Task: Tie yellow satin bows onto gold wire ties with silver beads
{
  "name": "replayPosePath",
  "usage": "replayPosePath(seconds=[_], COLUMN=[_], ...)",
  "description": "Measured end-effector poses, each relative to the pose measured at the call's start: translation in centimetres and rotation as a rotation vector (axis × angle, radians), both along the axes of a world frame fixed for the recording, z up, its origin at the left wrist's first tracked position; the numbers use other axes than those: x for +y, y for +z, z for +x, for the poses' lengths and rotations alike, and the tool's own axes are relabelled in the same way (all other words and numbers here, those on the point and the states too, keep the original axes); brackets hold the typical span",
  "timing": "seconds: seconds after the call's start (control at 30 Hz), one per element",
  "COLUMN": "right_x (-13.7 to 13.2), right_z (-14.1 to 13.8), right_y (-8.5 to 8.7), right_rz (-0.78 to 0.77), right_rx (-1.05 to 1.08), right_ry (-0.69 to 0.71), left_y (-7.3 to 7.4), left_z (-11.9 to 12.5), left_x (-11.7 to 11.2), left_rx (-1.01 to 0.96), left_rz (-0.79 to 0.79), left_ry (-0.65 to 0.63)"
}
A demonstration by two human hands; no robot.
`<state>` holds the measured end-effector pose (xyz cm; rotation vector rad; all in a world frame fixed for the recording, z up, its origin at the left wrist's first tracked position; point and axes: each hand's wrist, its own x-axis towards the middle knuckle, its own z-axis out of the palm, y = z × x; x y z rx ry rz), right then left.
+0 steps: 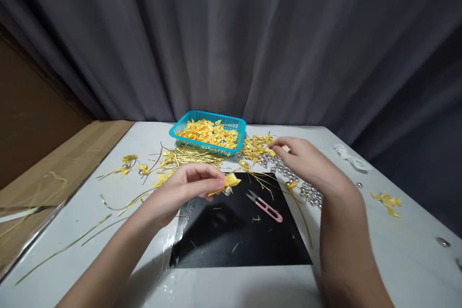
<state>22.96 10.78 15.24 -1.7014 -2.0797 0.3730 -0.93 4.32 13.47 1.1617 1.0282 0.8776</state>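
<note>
My left hand pinches a small yellow ribbon bow with a silver bead under it, held just above the far edge of a black mat. My right hand reaches forward to a pile of yellow ribbon pieces and silver beads beside the basket; its fingertips touch the pile, and whether they hold a piece I cannot tell. Pink thread snips lie on the mat between my hands.
A teal basket full of yellow ribbon bows stands at the table's far middle. Gold wires lie bundled before it. Finished bows and loose wires lie at left. More bows sit at right. Grey curtain behind.
</note>
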Motion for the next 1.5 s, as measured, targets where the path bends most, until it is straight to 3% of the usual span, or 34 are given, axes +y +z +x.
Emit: replayPosePath(seconds=[0.1, 0.23, 0.3, 0.47, 0.57, 0.83, 1.17, 1.5], right_x=[-1.3, -4.4, -5.4, -5.5, -5.3, -4.7, -4.5, -3.3], right_z=[-1.8, -4.6, -5.6, -6.6, -6.6, -6.9, -6.8, -6.2], right_y=[0.4, 1.7, 1.8, 1.2, 1.1, 1.7, 2.0, 0.1], right_rz=[0.062, -0.38, -0.473, -0.407, -0.403, -0.644, -0.726, -0.702], right_rx=[0.218, 0.416, 0.454, 0.564, 0.585, 0.738, 0.645, 0.617], right_ry=[0.08, 0.37, 0.438, 0.408, 0.457, 0.481, 0.518, 0.602], left_y=[0.1, 0.2, 0.3, 0.6, 0.7, 0.8, 1.5, 1.0], left_z=[0.1, 0.2, 0.2, 0.1, -0.1, -0.7, -0.9, -1.4], left_x=[-0.3, -0.4, -0.4, -0.4, -0.4, -0.5, -0.6, -0.2], left_rx=[-0.055, -0.13, -0.151, -0.106, -0.06, 0.076, 0.29, 0.218], left_rz=[-0.01, 0.035, 0.066, 0.121, 0.146, 0.26, 0.316, 0.21], left_ry=[0.095, 0.203, 0.24, 0.256, 0.239, 0.227, 0.203, 0.067])
